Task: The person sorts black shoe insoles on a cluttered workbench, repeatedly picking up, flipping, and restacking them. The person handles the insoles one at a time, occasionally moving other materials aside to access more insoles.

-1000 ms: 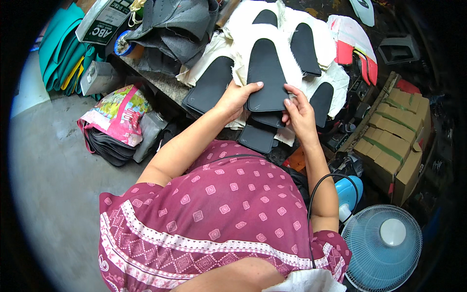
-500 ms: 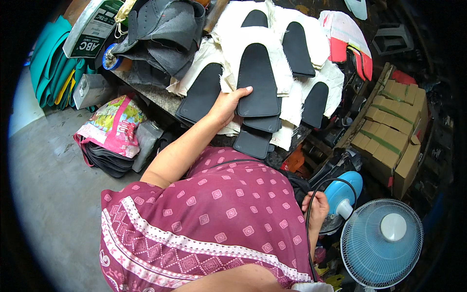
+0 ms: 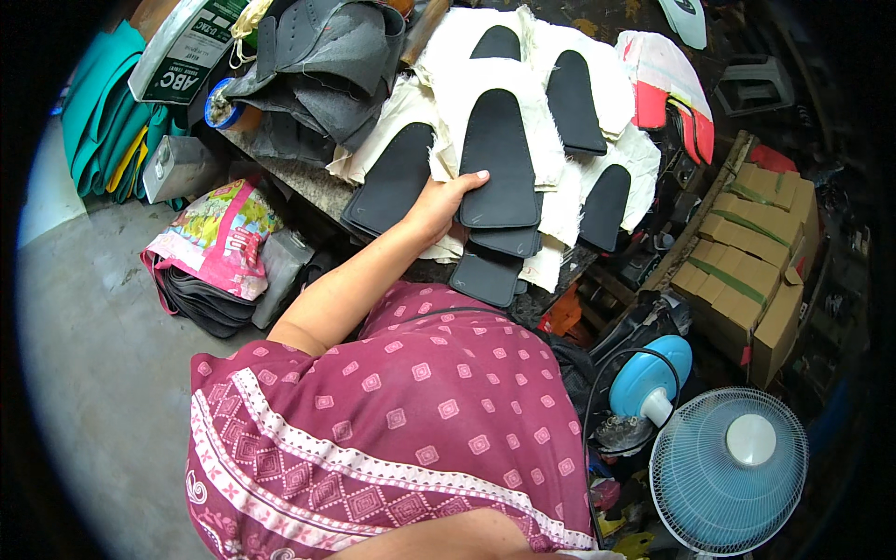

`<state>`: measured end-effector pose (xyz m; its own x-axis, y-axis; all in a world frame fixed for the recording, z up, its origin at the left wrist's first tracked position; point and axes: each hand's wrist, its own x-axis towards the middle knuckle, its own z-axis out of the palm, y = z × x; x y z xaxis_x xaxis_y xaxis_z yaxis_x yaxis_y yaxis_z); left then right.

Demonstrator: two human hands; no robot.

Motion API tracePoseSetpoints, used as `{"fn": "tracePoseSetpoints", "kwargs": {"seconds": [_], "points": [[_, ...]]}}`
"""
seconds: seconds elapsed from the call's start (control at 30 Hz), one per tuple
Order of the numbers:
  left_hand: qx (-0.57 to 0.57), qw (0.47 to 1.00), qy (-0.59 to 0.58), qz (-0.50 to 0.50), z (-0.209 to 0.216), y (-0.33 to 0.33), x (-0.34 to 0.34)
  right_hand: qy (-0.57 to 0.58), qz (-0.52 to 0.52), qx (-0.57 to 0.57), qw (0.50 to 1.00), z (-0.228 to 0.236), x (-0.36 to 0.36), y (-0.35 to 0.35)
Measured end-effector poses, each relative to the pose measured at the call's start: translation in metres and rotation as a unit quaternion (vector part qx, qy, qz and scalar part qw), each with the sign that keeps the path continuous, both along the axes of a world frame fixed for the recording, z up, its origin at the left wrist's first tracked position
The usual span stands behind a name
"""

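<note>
My left hand point(image 3: 441, 210) reaches up over the work surface and is closed on a black insole-shaped piece point(image 3: 498, 154), rounded at the top and wider below. The thumb lies on its upper face; the fingers are hidden underneath. More dark pieces of the same shape, such as the lowest one point(image 3: 485, 280), stick out below it. To its left lies another stack of black pieces point(image 3: 394, 182). Frayed white cloth point(image 3: 450, 112) spreads around and under them. My right hand is out of view; only a bare part of an arm point(image 3: 457, 537) shows at the lower edge.
Dark grey cut material point(image 3: 322, 56) is heaped at the far left, beside a blue-rimmed jar point(image 3: 221, 105) and a tin point(image 3: 182, 56). A pink bag point(image 3: 217, 238) sits on the floor. Cardboard boxes point(image 3: 737, 252) and a blue fan point(image 3: 728, 471) stand at right.
My right hand, which was beside the fan's cable at lower right, has gone out of view. My left hand keeps its hold on the black piece; the view has shifted slightly.
</note>
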<state>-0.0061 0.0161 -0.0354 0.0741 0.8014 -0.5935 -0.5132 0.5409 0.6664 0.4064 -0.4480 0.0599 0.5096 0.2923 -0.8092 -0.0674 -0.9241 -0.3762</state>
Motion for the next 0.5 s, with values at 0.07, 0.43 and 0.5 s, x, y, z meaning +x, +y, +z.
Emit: {"fn": "tracePoseSetpoints", "kwargs": {"seconds": [0.07,0.43,0.5], "points": [[0.015,1.000,0.001,0.001,0.001,0.000,0.000,-0.146,0.012,-0.029,0.989,-0.027,0.016,-0.042],[0.018,1.000,-0.005,0.004,-0.002,-0.001,-0.001,-0.358,0.026,-0.067,0.931,-0.089,0.049,-0.095],[0.012,1.000,-0.008,0.002,-0.002,0.000,-0.001,-0.372,0.025,-0.071,0.925,-0.088,0.047,-0.088]]}}
